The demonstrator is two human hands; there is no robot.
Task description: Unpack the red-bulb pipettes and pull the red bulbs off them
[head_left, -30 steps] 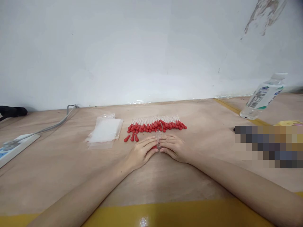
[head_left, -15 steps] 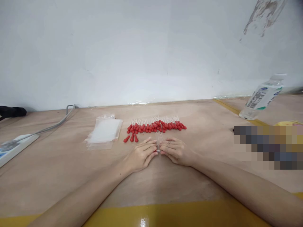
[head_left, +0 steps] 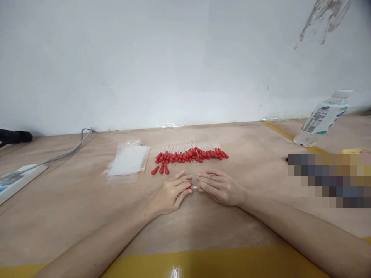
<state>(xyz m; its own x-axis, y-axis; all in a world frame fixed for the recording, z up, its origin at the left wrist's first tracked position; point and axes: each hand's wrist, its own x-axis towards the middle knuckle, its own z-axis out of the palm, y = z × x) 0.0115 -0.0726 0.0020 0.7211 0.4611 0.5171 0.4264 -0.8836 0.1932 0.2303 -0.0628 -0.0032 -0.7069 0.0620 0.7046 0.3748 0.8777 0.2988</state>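
My left hand [head_left: 172, 193] is closed around a red rubber dropper bulb [head_left: 189, 187], of which only a bit shows at the fingertips. From the bulb a clear glass dropper tube [head_left: 195, 187] runs sideways into the pinch of my right hand [head_left: 222, 187]. Just beyond my fingers lie a few loose glass tubes [head_left: 195, 166]. Three loose red bulbs [head_left: 161, 169] rest on the table ahead of my left hand. Behind them stretches a row of droppers with red bulbs [head_left: 191, 155], their glass ends pointing toward the wall.
A stack of clear plastic bags [head_left: 127, 160] lies to the left. Further left are a power strip [head_left: 23, 179] and its grey cable [head_left: 66, 153]. At right stand a tilted-looking plastic bottle [head_left: 323, 119] and a blurred-out patch. Yellow tape [head_left: 179, 262] marks the table's near side.
My right hand has shifted slightly right, away from the left, so more of the glass tube shows between them. The left hand has barely moved.
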